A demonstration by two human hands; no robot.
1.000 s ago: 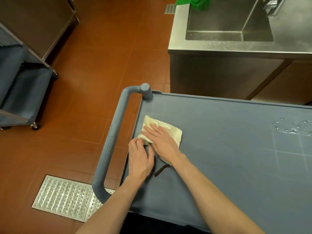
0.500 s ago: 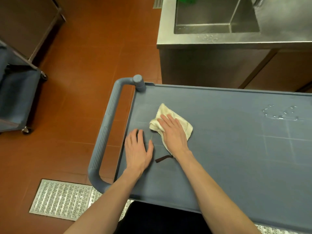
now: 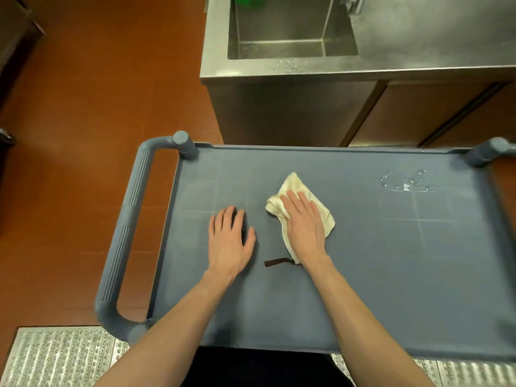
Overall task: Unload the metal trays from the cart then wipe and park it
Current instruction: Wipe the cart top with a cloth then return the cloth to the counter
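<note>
The gray cart (image 3: pixel 363 275) sits right in front of the steel sink (image 3: pixel 293 26), its top bare of trays, with a small puddle of water (image 3: pixel 405 181) near its far right corner. The right hand (image 3: pixel 305 227) lies flat with fingers spread on a cream cloth (image 3: pixel 296 188) around the middle of the cart top. The left hand (image 3: pixel 229 241) rests open and empty just beside it, toward the cart handle (image 3: pixel 125 227).

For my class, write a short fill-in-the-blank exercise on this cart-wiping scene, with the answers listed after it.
1. The right hand presses a cream-coloured ____ flat on the grey plastic cart top.
2. The left hand rests on the cart holding ____.
3. The puddle of water lies toward the cart's far ____ corner.
4. The steel sink stands ____ the cart.

Answers: cloth; nothing; right; beyond
</note>
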